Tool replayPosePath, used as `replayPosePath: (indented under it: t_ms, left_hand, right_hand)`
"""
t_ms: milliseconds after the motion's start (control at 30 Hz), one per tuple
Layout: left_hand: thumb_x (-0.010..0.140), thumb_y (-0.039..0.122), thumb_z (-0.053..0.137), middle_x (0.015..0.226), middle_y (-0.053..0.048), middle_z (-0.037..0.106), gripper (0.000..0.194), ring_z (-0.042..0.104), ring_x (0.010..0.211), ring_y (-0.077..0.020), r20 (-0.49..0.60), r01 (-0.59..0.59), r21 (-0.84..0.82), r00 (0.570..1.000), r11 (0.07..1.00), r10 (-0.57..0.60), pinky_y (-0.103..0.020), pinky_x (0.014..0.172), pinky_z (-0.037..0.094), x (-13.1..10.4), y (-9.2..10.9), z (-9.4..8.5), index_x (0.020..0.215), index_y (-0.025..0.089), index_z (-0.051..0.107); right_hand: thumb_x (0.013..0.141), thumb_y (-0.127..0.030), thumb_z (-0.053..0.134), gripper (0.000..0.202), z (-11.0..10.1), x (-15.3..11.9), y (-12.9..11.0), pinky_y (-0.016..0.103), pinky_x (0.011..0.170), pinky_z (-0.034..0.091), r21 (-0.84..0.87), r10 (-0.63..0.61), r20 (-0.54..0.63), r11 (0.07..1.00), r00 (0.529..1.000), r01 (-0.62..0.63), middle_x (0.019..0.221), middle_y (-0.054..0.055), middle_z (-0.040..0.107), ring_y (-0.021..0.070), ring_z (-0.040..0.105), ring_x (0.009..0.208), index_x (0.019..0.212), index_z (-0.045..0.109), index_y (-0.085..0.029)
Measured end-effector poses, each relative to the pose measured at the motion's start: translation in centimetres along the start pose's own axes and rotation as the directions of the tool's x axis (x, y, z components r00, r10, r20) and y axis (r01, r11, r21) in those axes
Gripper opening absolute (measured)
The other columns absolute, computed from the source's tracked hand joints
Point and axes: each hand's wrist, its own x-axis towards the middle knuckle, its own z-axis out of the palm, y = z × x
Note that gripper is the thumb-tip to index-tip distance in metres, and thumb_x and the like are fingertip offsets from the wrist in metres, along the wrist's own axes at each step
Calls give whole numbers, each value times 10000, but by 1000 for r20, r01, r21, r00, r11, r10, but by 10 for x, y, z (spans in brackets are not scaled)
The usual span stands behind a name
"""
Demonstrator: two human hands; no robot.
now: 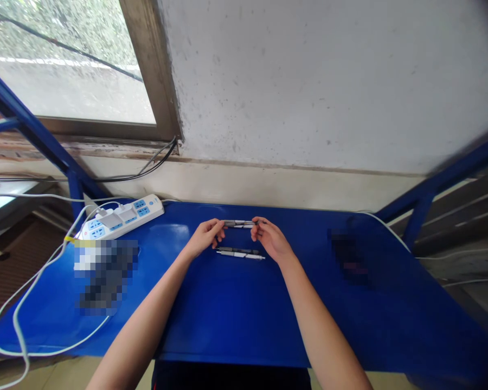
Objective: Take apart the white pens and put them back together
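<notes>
Reaching two bare forearms (321, 319) forward over a blue desktop (236, 314), above dark clothing (231, 376) at the bottom edge. Facing, between the wrists, a near pair of pens (244, 255), one dark, one grey and white, lying side by side. Pinching the left end of a farther pen (239, 223) in the nearly closed left hand (206, 236), with thumb against fingertips; nipping its right end in the loosely curled right hand (270, 238). Holding that pen crosswise, parallel to the near pair, without showing clearly whether touching the desk or raised, or whether single or doubled. Working between a blurred-out patch (106, 276) at left and a dark blurred patch (350, 257) at right, with a white power strip (122, 216) bearing plugs (111, 219) farther back at left. Facing, past blue metal bars (459, 168), a pale wall (309, 97) with a brown-framed window (65, 92) up at left.
</notes>
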Motion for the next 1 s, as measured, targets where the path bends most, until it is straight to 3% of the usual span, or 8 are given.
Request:
replayPosePath:
  t_ms: [67, 200, 367, 533, 667, 833, 1000]
  left_hand:
    - [866, 525, 549, 667, -19, 571, 391, 518, 533, -92, 20, 8, 25, 1000, 1000, -8, -167, 388, 403, 0, 0, 0, 860, 140, 617]
    - [831, 475, 626, 692, 0, 591, 358, 504, 508, -80, 26, -57, 39, 998, 998, 56, -172, 413, 424, 0, 1, 0, 1003, 162, 602]
    - [861, 531, 550, 647, -12, 576, 391, 514, 508, -88, 2, 7, 33, 1000, 999, -7, -174, 400, 411, 1, 0, 0, 838, 146, 609]
    - [806, 493, 645, 688, 1, 603, 376, 526, 517, -88, -4, -54, 42, 999, 998, 54, -181, 418, 420, 1, 1, 0, 978, 162, 595]
    - [863, 517, 556, 668, -13, 599, 370, 516, 507, -87, -20, -11, 41, 1000, 999, 12, -185, 412, 409, 1, 2, 0, 852, 149, 595]
    - [821, 497, 627, 696, -5, 610, 374, 530, 527, -94, -4, -82, 59, 997, 995, 82, -192, 434, 417, 1, 1, -1, 984, 161, 605]
    - [826, 513, 610, 663, 1, 601, 355, 505, 500, -84, -23, -70, 36, 997, 997, 71, -197, 441, 396, -1, 7, 1, 837, 158, 596]
  right_hand:
    - [814, -306, 644, 187, 0, 0, 0, 301, 595, 430, -5, 0, 0, 1000, 1000, 0, 673, 12, 608, 159, 554, 630, 962, 670, -195]
    - [811, -304, 644, 187, 0, -1, 0, 297, 591, 425, 4, 3, -16, 1000, 1000, -3, 677, 14, 612, 156, 553, 625, 958, 677, -194]
    - [813, -304, 648, 188, 2, -1, -1, 302, 597, 426, -9, 4, -4, 1000, 1000, -4, 684, 14, 614, 158, 555, 629, 963, 681, -194]
    - [808, -313, 652, 190, 3, -1, -2, 303, 590, 425, -23, 15, -28, 1000, 1000, -15, 681, 13, 616, 155, 553, 615, 951, 682, -192]
    - [814, -310, 650, 198, 3, -1, -3, 302, 600, 430, -19, 4, -2, 1000, 1000, -4, 694, 16, 620, 154, 555, 625, 969, 686, -191]
    - [808, -312, 653, 200, 3, -1, -2, 301, 596, 430, -27, 11, -27, 1000, 1000, -12, 699, 19, 627, 154, 557, 623, 962, 690, -191]
    - [811, -326, 654, 210, 2, -1, -1, 301, 595, 432, -39, 10, -20, 999, 1000, -11, 701, 19, 628, 154, 558, 628, 968, 690, -189]
